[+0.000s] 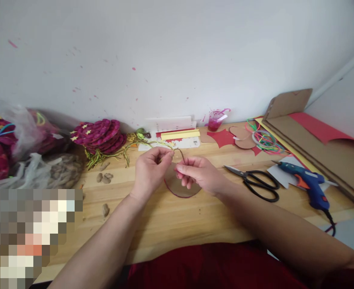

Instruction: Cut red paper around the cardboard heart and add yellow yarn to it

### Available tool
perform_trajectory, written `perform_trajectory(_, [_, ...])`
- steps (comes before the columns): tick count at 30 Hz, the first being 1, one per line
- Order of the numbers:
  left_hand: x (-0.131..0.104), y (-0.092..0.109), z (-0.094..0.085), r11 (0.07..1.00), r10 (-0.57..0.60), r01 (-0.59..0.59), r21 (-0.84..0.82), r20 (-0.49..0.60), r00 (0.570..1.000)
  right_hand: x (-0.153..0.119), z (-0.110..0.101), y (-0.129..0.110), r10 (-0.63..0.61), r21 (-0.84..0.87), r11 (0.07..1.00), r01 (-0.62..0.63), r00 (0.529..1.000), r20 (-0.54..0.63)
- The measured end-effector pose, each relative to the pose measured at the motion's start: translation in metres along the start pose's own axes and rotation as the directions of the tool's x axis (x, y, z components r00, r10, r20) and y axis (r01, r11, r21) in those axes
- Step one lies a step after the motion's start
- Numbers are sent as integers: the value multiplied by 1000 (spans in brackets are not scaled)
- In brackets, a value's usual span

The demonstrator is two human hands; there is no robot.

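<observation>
Above a round brown cardboard disc [183,192] with a dark red edge, both hands are held close together. My left hand [152,170] is closed in a pinch on a thin cord [180,151], which arcs across to my right hand [199,172]. The right fingers are also pinched on that dark cord. Parts of the disc are hidden behind the hands. Black-handled scissors [255,182] lie to the right of my right hand. Just behind the left hand, yellow-green strings [131,149] trail over the table.
Left: stacked magenta discs [103,134], a plastic bag of peanuts [65,170] and loose peanuts [105,209]. Back: a cup of pink liquid [215,121] and a red paper piece [222,138]. Right: coloured cords [269,140], a blue glue gun [311,180] and cardboard sheets [324,152].
</observation>
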State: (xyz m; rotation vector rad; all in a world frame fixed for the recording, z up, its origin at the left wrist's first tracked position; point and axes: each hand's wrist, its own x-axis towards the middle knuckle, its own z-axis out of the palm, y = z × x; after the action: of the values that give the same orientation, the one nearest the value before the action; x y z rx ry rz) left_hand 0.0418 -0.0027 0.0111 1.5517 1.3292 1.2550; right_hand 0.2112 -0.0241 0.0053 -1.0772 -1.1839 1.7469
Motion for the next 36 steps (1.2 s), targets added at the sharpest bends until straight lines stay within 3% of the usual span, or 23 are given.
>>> perform_trajectory(3, [1, 0, -2, 999, -38, 38, -33, 9, 999, 0, -2, -2, -65, -146, 987, 60, 997, -29])
perform_trajectory(5, [3, 1, -3, 997, -57, 57, -52, 9, 998, 1, -8, -7, -179, -229, 963, 143, 973, -147])
perform_trajectory(6, [3, 1, -3, 996, -61, 61, -58, 8, 998, 1, -11, -10, -266, -263, 943, 202, 935, -235])
perform_trajectory(8, [4, 1, -4, 995, -63, 63, -72, 8, 998, 1, -18, -17, -450, -321, 884, 340, 805, -387])
perform_trajectory(9, [4, 1, -4, 995, -64, 65, -80, 12, 998, 1, -20, -20, -518, -340, 851, 400, 745, -420])
perform_trajectory(10, [4, 1, -4, 994, -67, 68, -87, 19, 998, 0, -22, -22, -558, -344, 828, 443, 718, -417])
perform_trajectory(11, [3, 0, -4, 993, -70, 72, -94, 28, 997, -1, -22, -23, -568, -332, 820, 465, 731, -379])
perform_trajectory(13, [2, -1, -3, 990, -81, 87, -113, 55, 995, -2, -19, -21, -502, -292, 855, 429, 828, -251])
perform_trajectory(15, [0, -3, -1, 983, -93, 107, -149, 97, 991, -2, -13, -14, -354, -267, 913, 308, 923, -149])
perform_trajectory(17, [-3, -4, 2, 974, -100, 126, -186, 142, 985, 0, -7, -6, -233, -221, 954, 202, 965, -121])
perform_trajectory(20, [-5, -3, 5, 969, -100, 135, -207, 169, 980, 1, -3, 1, -159, -178, 974, 143, 984, -76])
perform_trajectory(24, [-5, -3, 6, 971, -107, 134, -197, 143, 984, 0, -7, 2, -270, -392, 894, 215, 959, -89])
perform_trajectory(26, [-5, -3, 6, 969, -120, 147, -199, 141, 983, 0, -11, 1, -438, -580, 756, 303, 893, -105])
perform_trajectory(29, [-4, -2, 5, 957, -156, 190, -219, 164, 974, -1, -14, 0, -667, -756, 510, 410, 744, -46])
perform_trajectory(31, [-4, -2, 6, 943, -182, 226, -244, 189, 965, -1, -15, 1, -718, -769, 462, 441, 695, -33])
perform_trajectory(36, [-3, -1, 5, 928, -189, 259, -268, 261, 947, -1, -15, 2, -659, -681, 543, 492, 752, 18])
